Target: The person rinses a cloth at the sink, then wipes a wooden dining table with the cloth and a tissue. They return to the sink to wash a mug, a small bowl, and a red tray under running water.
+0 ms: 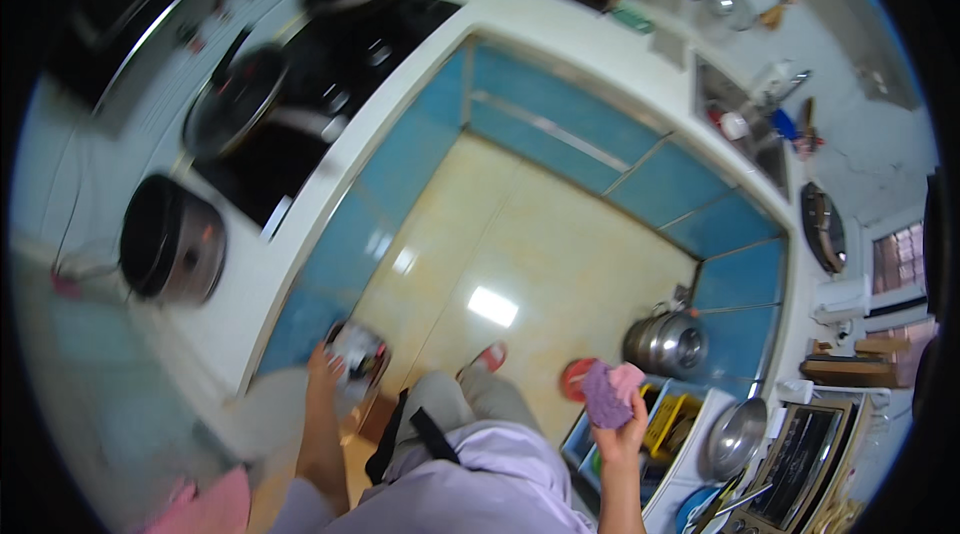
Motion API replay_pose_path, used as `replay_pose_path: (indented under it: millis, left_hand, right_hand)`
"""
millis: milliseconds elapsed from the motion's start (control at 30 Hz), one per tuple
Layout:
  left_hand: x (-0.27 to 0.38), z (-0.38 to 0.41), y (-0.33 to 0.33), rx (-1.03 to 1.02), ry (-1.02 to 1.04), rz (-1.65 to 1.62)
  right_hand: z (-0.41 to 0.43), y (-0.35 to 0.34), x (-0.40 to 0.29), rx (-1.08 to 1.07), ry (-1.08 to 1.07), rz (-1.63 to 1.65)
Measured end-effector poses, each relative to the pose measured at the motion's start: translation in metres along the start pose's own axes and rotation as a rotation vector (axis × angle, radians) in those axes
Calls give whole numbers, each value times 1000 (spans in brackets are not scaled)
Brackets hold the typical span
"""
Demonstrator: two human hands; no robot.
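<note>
My right hand (pixel 625 427) holds a purple cloth (pixel 606 405) and a pink cloth (pixel 625 381), bunched together in front of my body. Lower on the left, my left hand (pixel 324 364) hangs beside the rim of a waste bin (pixel 385 361); its fingers look spread and I see nothing in them. Mixed rubbish fills the part of the bin that shows. Blur keeps me from telling whether the left fingers touch the bin.
A black cooktop (pixel 300 159) carries a lidded pan (pixel 238 103); a rice cooker (pixel 174 240) stands nearer. The sink (pixel 739 121) is at the far right. A metal pot (pixel 666 345) sits on the tiled floor (pixel 465 249), near a rack (pixel 577 451) and a toaster oven (pixel 787 466).
</note>
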State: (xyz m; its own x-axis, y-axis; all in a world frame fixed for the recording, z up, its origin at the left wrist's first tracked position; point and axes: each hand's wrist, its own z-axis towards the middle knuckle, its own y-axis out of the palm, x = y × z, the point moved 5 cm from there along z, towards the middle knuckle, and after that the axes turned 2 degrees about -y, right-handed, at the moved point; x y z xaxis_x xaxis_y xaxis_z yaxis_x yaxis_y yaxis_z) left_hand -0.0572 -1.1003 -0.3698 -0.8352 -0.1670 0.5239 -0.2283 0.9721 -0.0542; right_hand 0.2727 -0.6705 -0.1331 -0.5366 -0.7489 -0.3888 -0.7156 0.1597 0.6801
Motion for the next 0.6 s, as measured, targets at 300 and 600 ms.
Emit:
replay_pose_path:
  millis: [300, 600]
  left_hand:
    - [64, -230, 475, -927, 396, 662]
    - [38, -465, 886, -1724, 496, 781]
  right_hand:
    - [198, 198, -141, -250, -100, 37]
    - [348, 305, -321, -238, -374, -130]
